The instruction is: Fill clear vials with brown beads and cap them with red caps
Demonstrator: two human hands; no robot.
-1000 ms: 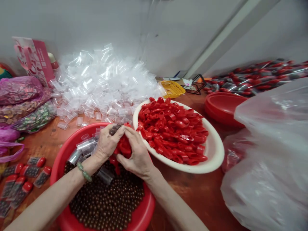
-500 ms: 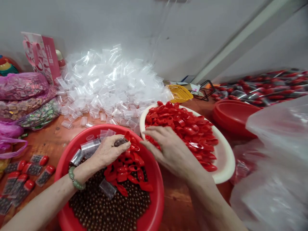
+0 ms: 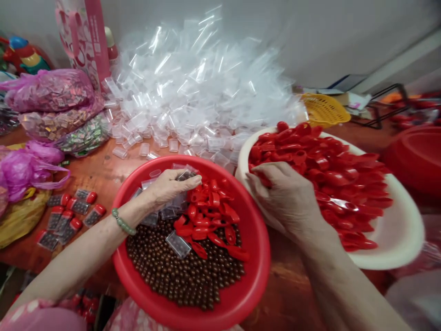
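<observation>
Holding a bead-filled clear container between thumb and fingers of the left hand, just above the far side of a red tub. Reaching with the right hand to the left end of a cream bowl, fingers bent in over a red plastic cap; cannot tell whether gripped or merely touched. Just changed: hands together over the tub a second ago, now apart, one at each vessel. For the work, by the look of it, a split into keeping the container on the left and fetching from the heaped red caps on the right. Too covered by the fingers to tell whether capped yet.

Inside the tub, loose brown beads, more red caps and another small clear container, lying on the beads. Left of the tub, on the counter, a cluster of red-capped containers, near purple plastic bags. Beyond the tub, a large heap of clear tubes, with a yellow basket at the right end.
</observation>
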